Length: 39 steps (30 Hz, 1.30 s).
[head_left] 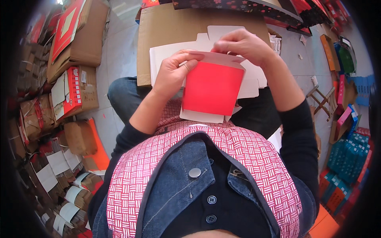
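Both hands grip a red flat-folded card carton, left hand at its near-left edge; right hand pinching the far top flap, apparently mid-fold; tucking likely needs firm pressure.

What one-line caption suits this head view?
Left hand and right hand fold a red-and-white cardboard box blank above stacked white blanks.

Brown corrugated sheet spread flat ahead, over grey tiled floor. Stacked brown cartons at left, 1 with a red-and-white printed face. Bundles of flat packed cardboard lower left. Orange board beside them. Dark flowered sheet along the top. Teal boxes piled at right, near a small wooden folding stand.
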Tool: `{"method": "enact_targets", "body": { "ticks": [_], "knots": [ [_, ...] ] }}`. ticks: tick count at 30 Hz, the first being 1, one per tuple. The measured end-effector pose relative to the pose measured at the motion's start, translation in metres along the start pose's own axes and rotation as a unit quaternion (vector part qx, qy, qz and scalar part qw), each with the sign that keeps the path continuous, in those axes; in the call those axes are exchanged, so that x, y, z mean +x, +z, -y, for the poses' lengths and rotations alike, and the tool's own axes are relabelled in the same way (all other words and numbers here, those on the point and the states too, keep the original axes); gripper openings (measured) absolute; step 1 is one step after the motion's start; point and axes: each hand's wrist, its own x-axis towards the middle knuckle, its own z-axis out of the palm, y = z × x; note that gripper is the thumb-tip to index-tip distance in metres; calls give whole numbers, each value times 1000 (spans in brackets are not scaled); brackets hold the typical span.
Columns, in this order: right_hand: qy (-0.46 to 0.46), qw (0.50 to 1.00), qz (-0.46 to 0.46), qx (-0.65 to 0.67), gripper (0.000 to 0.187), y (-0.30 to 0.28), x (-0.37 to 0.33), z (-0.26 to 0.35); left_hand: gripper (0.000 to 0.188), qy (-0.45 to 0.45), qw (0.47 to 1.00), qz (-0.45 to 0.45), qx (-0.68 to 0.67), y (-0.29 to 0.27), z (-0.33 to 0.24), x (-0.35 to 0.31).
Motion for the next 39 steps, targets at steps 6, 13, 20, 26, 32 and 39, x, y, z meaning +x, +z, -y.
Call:
{"method": "enact_targets", "body": {
  "ticks": [6, 13, 20, 26, 32, 39],
  "knots": [
    [45, 992, 118, -26, 29, 6, 11, 2, 18, -13, 1000, -11, -19, 2, -5, -1],
    [-52, 985, 19, -166, 26, 11, 12, -10, 43, 11, 992, -38, -119, 6, -1, -3],
    [-127, 952, 1, -278, 23, 22, -3, -4, 41, -1, 992, -27, -123, 6, -3, -4],
    [-164, 924, 23, -345, 22, 25, -1, 4, 21, 5, 995, -39, -96, 7, 3, -4],
    [-128, 981, -24, -143, 27, 5, -5, -11, 10, 26, 994, -64, -88, 2, 8, -1],
    [28, 976, -85, 201, 30, -1, -35, -46, 8, 13, 994, -56, -98, 3, 10, 0]
  ]
}}
